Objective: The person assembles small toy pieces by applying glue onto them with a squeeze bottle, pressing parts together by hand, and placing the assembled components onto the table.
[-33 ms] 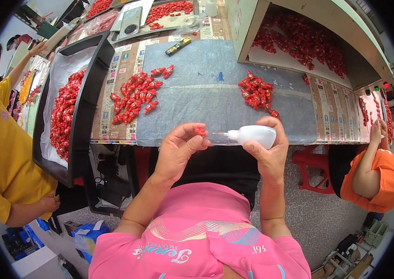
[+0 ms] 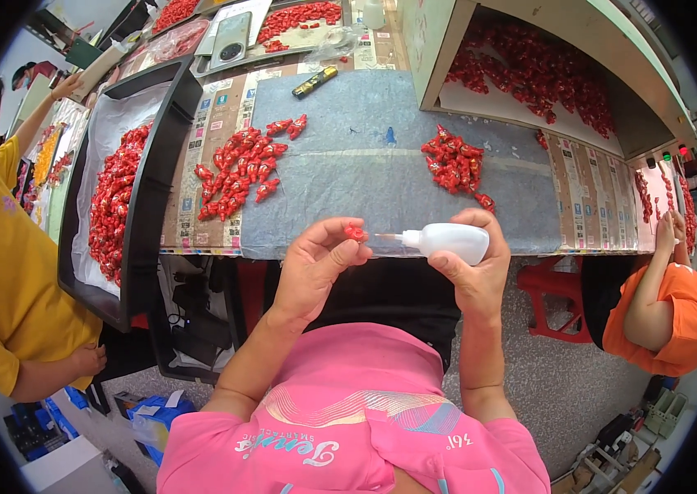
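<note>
Between thumb and fingers, my left hand [image 2: 317,262] pinches a small red figurine [image 2: 356,233] just off the table's near edge. My right hand [image 2: 478,259] grips a white squeeze bottle [image 2: 455,240] lying sideways, its thin nozzle pointing left at the figurine. The nozzle tip is very close to the figurine; I cannot tell whether they touch. Beyond my left hand a loose pile of red figurines [image 2: 241,169] rests on the grey-blue mat [image 2: 348,185]. A smaller red pile [image 2: 453,162] sits on the mat beyond my right hand.
A black crate [image 2: 153,177] of red pieces stands at the left. A yellow-black cylinder [image 2: 314,83] lies near the mat's far edge. At the far right is a box-like shelf [image 2: 435,62] holding more red pieces. A person in yellow [image 2: 15,272] is left, another in orange [image 2: 661,317] right.
</note>
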A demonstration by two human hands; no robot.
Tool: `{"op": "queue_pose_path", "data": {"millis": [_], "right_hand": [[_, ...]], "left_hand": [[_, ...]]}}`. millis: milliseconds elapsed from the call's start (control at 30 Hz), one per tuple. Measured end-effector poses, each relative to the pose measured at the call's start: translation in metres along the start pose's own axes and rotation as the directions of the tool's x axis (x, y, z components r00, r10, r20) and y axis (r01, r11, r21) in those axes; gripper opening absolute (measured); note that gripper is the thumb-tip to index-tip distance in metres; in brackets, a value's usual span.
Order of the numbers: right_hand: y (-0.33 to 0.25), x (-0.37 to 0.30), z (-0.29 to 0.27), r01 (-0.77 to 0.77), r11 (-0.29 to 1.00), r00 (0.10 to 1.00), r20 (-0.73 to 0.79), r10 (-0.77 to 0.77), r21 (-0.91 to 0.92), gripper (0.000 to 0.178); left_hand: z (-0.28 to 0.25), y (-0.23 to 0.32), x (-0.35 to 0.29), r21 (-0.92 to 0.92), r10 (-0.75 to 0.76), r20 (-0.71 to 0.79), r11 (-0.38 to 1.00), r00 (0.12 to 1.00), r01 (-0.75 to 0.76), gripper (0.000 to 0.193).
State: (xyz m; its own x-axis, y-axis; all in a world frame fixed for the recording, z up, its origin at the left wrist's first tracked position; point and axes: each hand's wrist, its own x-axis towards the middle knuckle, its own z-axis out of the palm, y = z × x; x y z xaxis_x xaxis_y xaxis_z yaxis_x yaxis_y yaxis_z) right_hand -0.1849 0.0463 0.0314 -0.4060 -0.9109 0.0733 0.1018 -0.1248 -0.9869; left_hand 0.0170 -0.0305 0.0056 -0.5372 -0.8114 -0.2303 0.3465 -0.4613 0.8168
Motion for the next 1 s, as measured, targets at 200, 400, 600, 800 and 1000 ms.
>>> {"op": "queue_pose_path", "data": {"millis": [200,400,600,800,1000], "right_hand": [[0.005,0.002,0.003,0.160,0.979,0.987,-0.009,-0.162,-0.126,0.041],[0.005,0.001,0.005,0.161,0.979,0.986,-0.029,-0.166,-0.121,0.037],[0.006,0.001,0.006,0.149,0.982,0.988,-0.028,-0.153,-0.119,0.036],[0.009,0.002,0.007,0.134,0.986,0.990,-0.031,-0.138,-0.103,0.035],[0.010,0.002,0.007,0.140,0.983,0.989,-0.019,-0.144,-0.118,0.034]], "left_hand": [[0.001,-0.003,0.000,-0.008,-0.001,-0.024,1.000,1.000,0.001,0.028],[-0.001,-0.004,0.000,0.014,-0.005,-0.007,1.000,1.000,0.005,0.029],[0.001,-0.003,0.000,0.031,-0.006,-0.009,0.999,1.000,0.006,0.028],[-0.001,-0.004,0.000,0.036,-0.010,-0.007,0.999,1.000,0.011,0.028],[0.000,-0.003,0.000,0.050,-0.012,-0.013,0.999,1.000,0.012,0.028]]}}
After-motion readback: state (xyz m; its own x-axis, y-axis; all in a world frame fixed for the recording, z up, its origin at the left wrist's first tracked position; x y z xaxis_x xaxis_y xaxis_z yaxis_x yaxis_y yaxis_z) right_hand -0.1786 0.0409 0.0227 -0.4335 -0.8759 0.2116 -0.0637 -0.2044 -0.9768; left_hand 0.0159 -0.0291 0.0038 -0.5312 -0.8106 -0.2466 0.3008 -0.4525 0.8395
